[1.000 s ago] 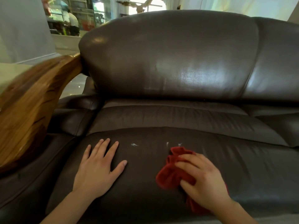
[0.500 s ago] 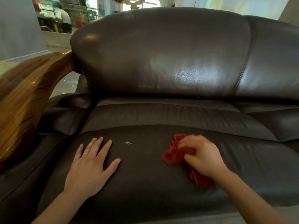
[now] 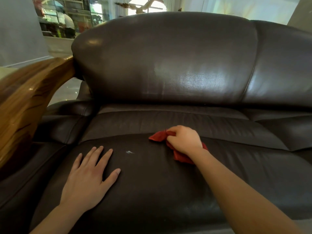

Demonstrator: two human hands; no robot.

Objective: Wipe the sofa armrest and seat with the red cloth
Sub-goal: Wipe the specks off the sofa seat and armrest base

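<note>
Daylight from the rear windows (image 3: 145, 5) glares on the dim backrest (image 3: 194, 78); wide-angle edges bend and blur.

Dark brown leather sofa seat (image 3: 152, 191), glossy, with a seam across its rear. Resting on it: the left hand (image 3: 87, 179), flat and fingers spread, near the front left; a red cloth (image 3: 157, 137), bunched under the gripping right hand (image 3: 183, 140), further back. A small white smudge (image 3: 129, 152) lies between them.

Room behind the furniture

A grey wall (image 3: 18, 29) stands at far left, beside glass shelving (image 3: 67, 19) crowded with blurred items. A bright window (image 3: 145, 5) and pale curtain (image 3: 244, 7) fill the top; glossy floor (image 3: 65, 92) shows below.
</note>
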